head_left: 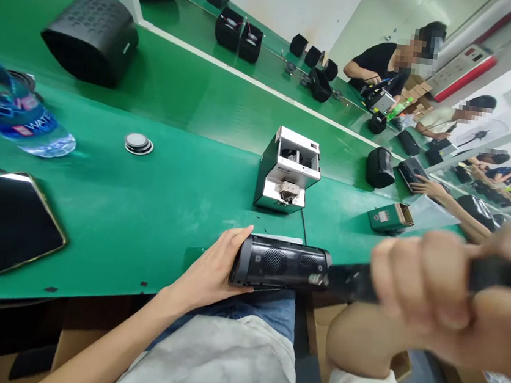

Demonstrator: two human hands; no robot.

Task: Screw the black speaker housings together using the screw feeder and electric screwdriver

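My left hand (212,266) grips the left end of a black speaker-like box (286,265), which lies near the table's front edge with two round perforated grilles facing up. My right hand (443,286), blurred and close to the camera, is wrapped round a black power tool (356,281). The tool's tip meets the right end of the box. Just beyond the box stands a silver and black screw feeder-like machine (289,174) with a small metal block at its front.
A water bottle (25,110), a phone (9,222), round discs (138,143) and a large black housing (91,37) are at the left. A green box (388,218) stands right of the machine. Another person's hand (431,188) and seated people are further right.
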